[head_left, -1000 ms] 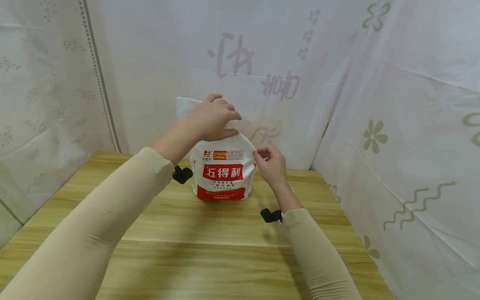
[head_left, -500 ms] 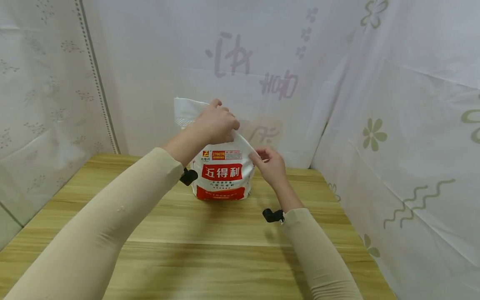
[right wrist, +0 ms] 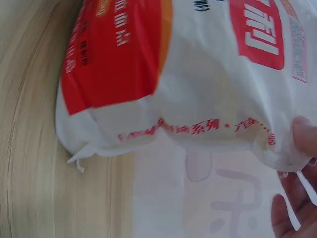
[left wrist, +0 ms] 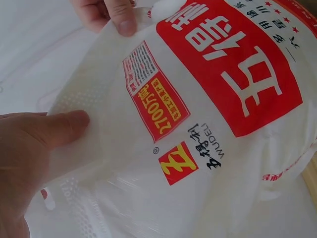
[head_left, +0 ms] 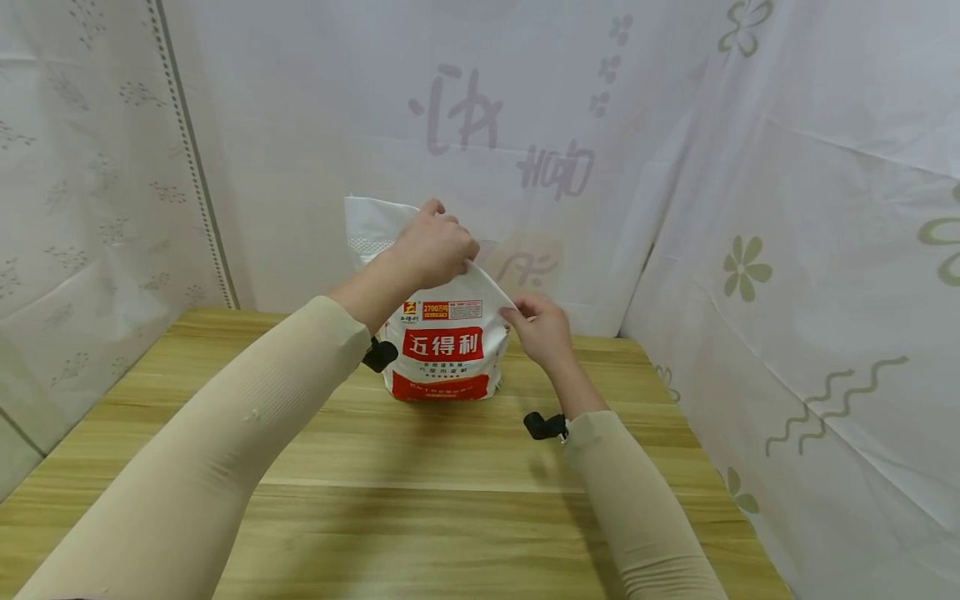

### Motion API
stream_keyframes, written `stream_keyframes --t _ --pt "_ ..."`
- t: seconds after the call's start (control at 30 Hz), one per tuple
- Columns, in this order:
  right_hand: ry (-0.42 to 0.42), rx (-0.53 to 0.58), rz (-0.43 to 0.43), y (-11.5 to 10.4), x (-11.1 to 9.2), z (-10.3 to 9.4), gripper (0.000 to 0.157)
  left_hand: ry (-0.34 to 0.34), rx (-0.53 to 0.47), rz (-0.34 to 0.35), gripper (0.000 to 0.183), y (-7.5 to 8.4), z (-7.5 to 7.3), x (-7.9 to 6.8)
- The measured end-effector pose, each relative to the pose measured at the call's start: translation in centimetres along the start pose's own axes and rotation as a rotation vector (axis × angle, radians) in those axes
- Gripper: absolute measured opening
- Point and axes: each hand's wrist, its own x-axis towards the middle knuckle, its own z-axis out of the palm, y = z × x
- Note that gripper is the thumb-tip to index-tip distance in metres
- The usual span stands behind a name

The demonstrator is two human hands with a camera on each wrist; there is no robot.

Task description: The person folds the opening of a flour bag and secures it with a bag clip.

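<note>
A white flour bag (head_left: 447,367) with red printed panels stands on the wooden table, its top folding over towards the right. My left hand (head_left: 437,250) grips the slanting top edge, and in the left wrist view the thumb (left wrist: 69,126) lies flat against the white plastic. Lower down on the right side, my right hand (head_left: 543,333) pinches the bag's edge between thumb and fingers. The right wrist view shows that thumb (right wrist: 303,133) on the bag's front (right wrist: 208,94), with other fingers behind. Part of the bag's upper middle is hidden by the left hand.
The wood-grain table (head_left: 360,533) reaches from the person to a pale printed cloth (head_left: 315,125) hung behind the bag. Another patterned cloth (head_left: 840,275) borders the right side. Black wrist cameras (head_left: 544,426) sit on both wrists.
The fingers of my left hand, spread over the bag's top a second ago, have curled onto its edge. My right hand keeps its pinch almost unmoved.
</note>
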Motion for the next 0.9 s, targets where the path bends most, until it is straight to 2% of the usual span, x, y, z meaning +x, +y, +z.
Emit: stream_keyframes --t 0.23,0.47,0.57,0.67,0.83,0.9 --pt "0.047 -0.12 -0.065 -0.3 -0.5 -0.2 0.017 0.037 -0.012 0.038 0.011 -0.4 0.2 -0.3" --pt "0.105 -0.308 -0.258 -0.3 -0.5 -0.2 0.009 0.053 -0.04 0.047 0.011 -1.1 0.1 -0.9" --pt "0.111 -0.336 -0.308 -0.4 -0.5 -0.3 0.01 0.063 -0.038 0.061 0.013 -1.3 0.1 -1.2" --pt "0.079 -0.312 -0.274 -0.2 -0.6 -0.3 0.013 0.07 -0.05 0.062 0.015 -1.5 0.0 -1.6" --pt "-0.01 -0.153 -0.109 0.3 -0.8 -0.5 0.021 0.079 -0.143 0.002 0.019 -1.8 -0.2 -2.1" --pt "-0.035 -0.099 -0.075 0.8 -0.8 -0.7 0.023 0.083 -0.176 -0.011 0.02 -1.9 -0.1 -2.1"
